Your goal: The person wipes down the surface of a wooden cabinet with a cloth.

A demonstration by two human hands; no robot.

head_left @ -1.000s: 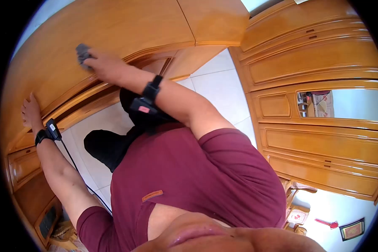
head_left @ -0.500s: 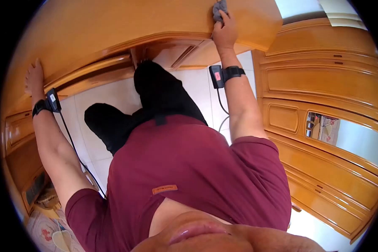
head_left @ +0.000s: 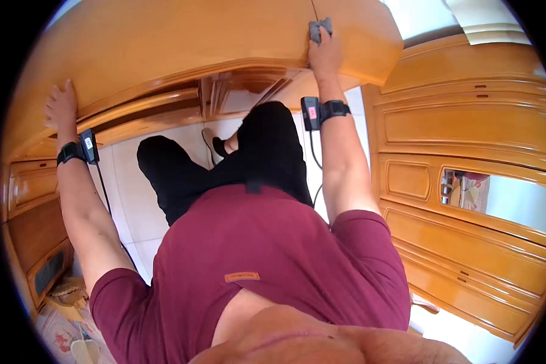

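Observation:
My right hand (head_left: pixel 326 57) is closed on a crumpled grey cloth (head_left: pixel 320 30), which it presses against the wooden desk top (head_left: pixel 194 33) near its front edge. A thin dark seam runs across the wood just beyond the cloth. At the far left of the same top, my left hand (head_left: pixel 62 108) lies flat with its fingers spread, holding nothing. Each wrist wears a black strap with a small cabled box.
Beneath the desk's front edge are drawer fronts (head_left: pixel 142 112), close to my knees. Wooden cabinets (head_left: pixel 467 127) with a mirror-like panel (head_left: pixel 519 203) stand on the right. At lower left is a flowered cloth (head_left: pixel 60 343). Pale tiles (head_left: pixel 124 176) cover the floor.
The view has shifted, and both hands appear a little nearer their neighbouring desk edge. My legs have shifted right and a foot now shows. The cloth stays in my right hand.

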